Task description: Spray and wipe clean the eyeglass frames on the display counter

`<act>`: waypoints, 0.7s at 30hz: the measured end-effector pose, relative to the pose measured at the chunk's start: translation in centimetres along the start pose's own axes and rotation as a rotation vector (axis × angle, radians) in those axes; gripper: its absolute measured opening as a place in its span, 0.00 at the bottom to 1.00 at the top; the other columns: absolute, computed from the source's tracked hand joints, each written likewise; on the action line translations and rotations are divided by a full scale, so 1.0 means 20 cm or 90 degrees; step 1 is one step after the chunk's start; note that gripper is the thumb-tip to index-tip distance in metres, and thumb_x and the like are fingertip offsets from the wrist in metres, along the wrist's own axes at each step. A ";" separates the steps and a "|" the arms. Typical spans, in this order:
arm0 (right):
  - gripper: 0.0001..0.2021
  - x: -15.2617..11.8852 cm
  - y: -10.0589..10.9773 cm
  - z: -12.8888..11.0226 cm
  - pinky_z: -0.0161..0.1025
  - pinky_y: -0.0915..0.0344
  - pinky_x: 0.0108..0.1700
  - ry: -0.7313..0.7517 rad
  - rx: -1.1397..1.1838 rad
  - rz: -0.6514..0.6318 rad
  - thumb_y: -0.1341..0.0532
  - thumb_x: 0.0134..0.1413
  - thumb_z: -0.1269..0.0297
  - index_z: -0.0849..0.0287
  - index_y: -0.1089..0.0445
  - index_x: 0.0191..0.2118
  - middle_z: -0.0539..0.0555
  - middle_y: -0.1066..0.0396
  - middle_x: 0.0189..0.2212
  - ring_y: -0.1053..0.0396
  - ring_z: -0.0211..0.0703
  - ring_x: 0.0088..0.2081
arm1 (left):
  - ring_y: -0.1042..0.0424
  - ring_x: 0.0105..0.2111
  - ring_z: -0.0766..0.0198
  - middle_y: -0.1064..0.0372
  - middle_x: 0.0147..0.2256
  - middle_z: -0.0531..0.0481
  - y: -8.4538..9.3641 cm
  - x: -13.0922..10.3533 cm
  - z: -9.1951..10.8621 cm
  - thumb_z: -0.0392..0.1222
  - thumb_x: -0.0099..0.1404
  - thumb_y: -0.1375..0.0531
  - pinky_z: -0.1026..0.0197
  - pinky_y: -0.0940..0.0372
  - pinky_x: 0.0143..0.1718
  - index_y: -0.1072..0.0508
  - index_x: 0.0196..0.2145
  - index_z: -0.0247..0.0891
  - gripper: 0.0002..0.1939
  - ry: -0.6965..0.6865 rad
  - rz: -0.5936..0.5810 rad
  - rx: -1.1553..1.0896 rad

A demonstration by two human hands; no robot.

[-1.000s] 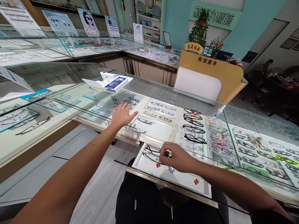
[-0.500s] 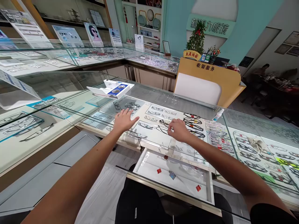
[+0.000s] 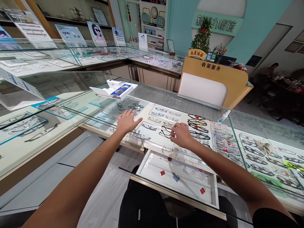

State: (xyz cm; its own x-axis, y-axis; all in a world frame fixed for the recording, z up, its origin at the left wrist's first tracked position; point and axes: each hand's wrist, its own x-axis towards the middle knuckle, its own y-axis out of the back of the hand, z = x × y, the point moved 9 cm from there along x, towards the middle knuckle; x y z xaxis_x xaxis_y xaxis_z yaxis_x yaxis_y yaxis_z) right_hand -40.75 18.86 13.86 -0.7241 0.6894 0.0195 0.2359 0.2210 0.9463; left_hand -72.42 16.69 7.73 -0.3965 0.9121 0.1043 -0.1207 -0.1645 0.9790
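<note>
My left hand (image 3: pixel 129 121) is over the glass counter top (image 3: pixel 154 92), palm down, fingers stretched out and thumb apart, with nothing in it. Right of it, my right hand (image 3: pixel 181 135) is at the counter with its fingers curled toward the thumb; whatever may be between the fingertips is too small to make out. Beneath the glass lie rows of spectacles, among them a dark-framed pair (image 3: pixel 149 126) between my hands and black frames (image 3: pixel 198 128) beside my right hand. A pulled-out white drawer (image 3: pixel 152 167) below my arms contains small red pieces (image 3: pixel 162 173) and a grey-blue piece (image 3: pixel 175 177).
An open white-and-blue box (image 3: pixel 118 90) stands on the counter beyond my left hand. A small white bottle (image 3: pixel 223 116) is at the far right edge, and a beige cloth (image 3: pixel 264 147) lies farther right. Past the counter stands a yellow cashier desk (image 3: pixel 234 85).
The view has shifted slightly, moving the scene a little to the right. Both hands stay in nearly the same places, and their poses look almost unchanged.
</note>
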 end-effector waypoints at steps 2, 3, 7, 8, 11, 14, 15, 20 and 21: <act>0.05 -0.06 0.04 -0.09 0.60 0.47 0.67 0.031 0.015 0.029 0.34 0.61 0.64 0.57 0.25 0.42 0.60 0.30 0.54 0.38 0.59 0.60 | 0.55 0.76 0.39 0.54 0.77 0.39 -0.01 0.00 0.00 0.73 0.71 0.59 0.35 0.54 0.72 0.42 0.75 0.41 0.46 -0.002 0.004 -0.002; 0.07 -0.10 0.04 -0.15 0.59 0.45 0.67 0.055 0.035 0.036 0.34 0.62 0.64 0.57 0.25 0.44 0.60 0.31 0.56 0.38 0.59 0.61 | 0.55 0.76 0.39 0.54 0.77 0.39 -0.01 0.00 0.00 0.73 0.71 0.59 0.35 0.54 0.72 0.42 0.75 0.41 0.46 -0.002 0.006 -0.003; 0.06 -0.26 -0.20 -0.42 0.50 0.35 0.57 0.171 0.162 -0.081 0.37 0.66 0.61 0.55 0.27 0.46 0.57 0.29 0.52 0.32 0.52 0.54 | 0.55 0.76 0.39 0.53 0.77 0.40 -0.01 0.01 0.00 0.73 0.71 0.58 0.36 0.54 0.73 0.42 0.75 0.42 0.46 0.000 0.011 -0.003; 0.06 -0.28 -0.31 -0.46 0.48 0.34 0.53 0.185 0.174 -0.119 0.37 0.67 0.62 0.56 0.27 0.45 0.57 0.28 0.50 0.31 0.52 0.53 | 0.55 0.76 0.40 0.54 0.77 0.40 -0.01 0.01 0.00 0.73 0.71 0.58 0.36 0.55 0.73 0.42 0.75 0.41 0.46 0.001 0.011 -0.003; 0.04 -0.27 -0.64 -0.45 0.46 0.34 0.49 0.179 0.162 -0.146 0.40 0.67 0.66 0.57 0.28 0.42 0.57 0.27 0.47 0.30 0.50 0.49 | 0.56 0.76 0.39 0.54 0.77 0.40 -0.01 0.01 0.00 0.73 0.71 0.59 0.36 0.54 0.73 0.42 0.75 0.41 0.46 0.004 0.007 -0.004; 0.04 -0.17 -0.89 -0.33 0.46 0.36 0.52 0.147 0.136 -0.095 0.41 0.66 0.67 0.58 0.29 0.41 0.56 0.26 0.44 0.31 0.48 0.48 | 0.55 0.76 0.40 0.54 0.77 0.41 -0.01 0.01 0.00 0.73 0.71 0.58 0.36 0.54 0.73 0.42 0.75 0.42 0.46 0.004 0.007 -0.003; 0.05 -0.13 -0.96 -0.29 0.46 0.36 0.52 0.143 0.119 -0.079 0.42 0.67 0.67 0.57 0.29 0.41 0.56 0.26 0.44 0.31 0.48 0.47 | 0.55 0.76 0.40 0.54 0.77 0.41 -0.01 0.01 0.00 0.73 0.71 0.58 0.36 0.54 0.73 0.41 0.74 0.42 0.46 0.004 0.009 -0.003; 0.04 0.03 -1.15 -0.20 0.43 0.36 0.50 0.172 0.091 -0.064 0.42 0.67 0.67 0.57 0.29 0.41 0.56 0.27 0.45 0.32 0.46 0.46 | 0.54 0.76 0.39 0.53 0.76 0.41 0.00 0.01 0.00 0.73 0.72 0.57 0.36 0.53 0.73 0.40 0.74 0.43 0.45 0.006 0.020 -0.001; 0.04 0.06 -1.16 -0.18 0.43 0.35 0.52 0.170 0.095 -0.063 0.41 0.67 0.68 0.58 0.29 0.41 0.56 0.27 0.45 0.32 0.47 0.47 | 0.54 0.76 0.39 0.52 0.76 0.41 0.00 0.01 0.00 0.72 0.72 0.57 0.36 0.53 0.73 0.40 0.74 0.42 0.44 0.007 0.019 0.000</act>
State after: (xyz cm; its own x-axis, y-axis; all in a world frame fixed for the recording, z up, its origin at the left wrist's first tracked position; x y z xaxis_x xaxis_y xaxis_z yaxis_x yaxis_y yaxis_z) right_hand -49.51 12.05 -6.87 -0.8882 0.4582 0.0332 0.2342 0.3894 0.8908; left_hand -72.54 16.78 7.75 -0.4100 0.9025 0.1316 -0.1092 -0.1918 0.9753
